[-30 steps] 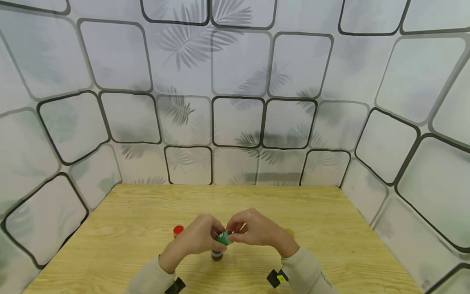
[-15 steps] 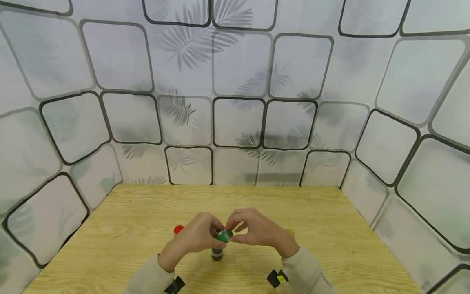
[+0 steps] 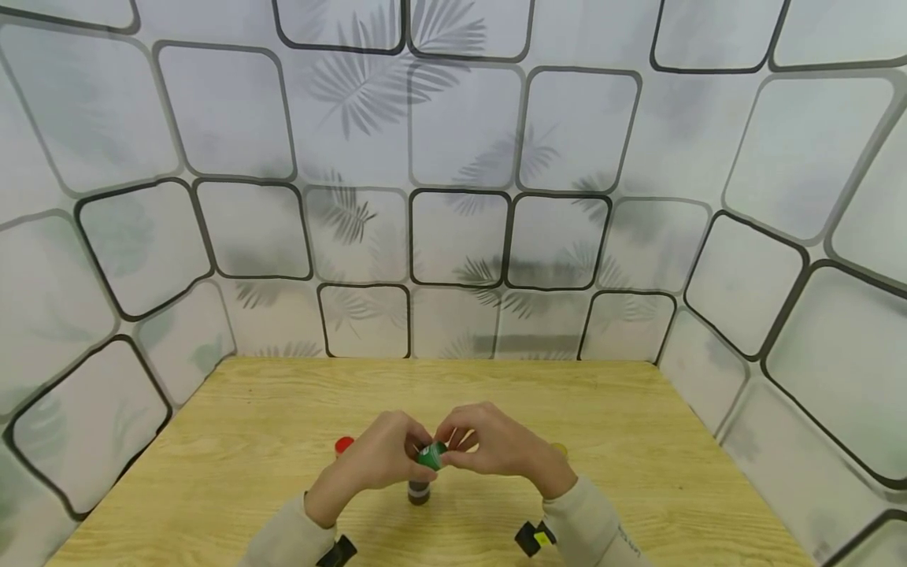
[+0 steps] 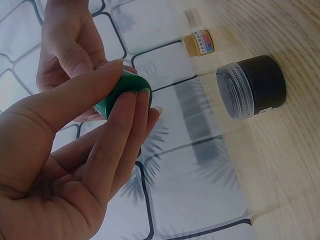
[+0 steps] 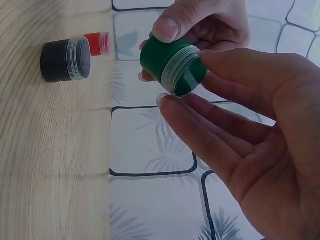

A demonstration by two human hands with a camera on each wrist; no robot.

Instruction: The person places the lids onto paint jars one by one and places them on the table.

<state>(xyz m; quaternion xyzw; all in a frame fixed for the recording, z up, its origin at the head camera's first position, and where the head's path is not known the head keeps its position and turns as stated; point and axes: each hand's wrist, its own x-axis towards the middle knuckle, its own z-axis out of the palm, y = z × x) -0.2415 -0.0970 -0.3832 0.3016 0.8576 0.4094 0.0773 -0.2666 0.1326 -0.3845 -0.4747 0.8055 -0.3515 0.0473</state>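
My left hand [image 3: 386, 453] grips a small green paint jar [image 5: 159, 56] by its body, thumb on one side and fingers on the other. The jar is tilted above the table, with its clear ridged lid [image 5: 176, 71] turned toward my right hand [image 3: 492, 442]. The right thumb and fingertips pinch that lid at its rim; in the left wrist view they are partly hidden behind the jar. Below the hands a black paint jar [image 4: 267, 82] with a clear lid stands on the table.
A red-lidded jar [image 3: 344, 445] stands left of my left wrist. Beyond the right wrist is a yellow jar [image 4: 199, 43], with a small pale jar [image 4: 191, 18] near it. The wooden table [image 3: 453, 386] ends at patterned curtain walls [image 3: 460, 236].
The right fingertips loosen slightly from the lid half a second ago and are back against it now. The green jar turns a little; the left hand stays nearly still.
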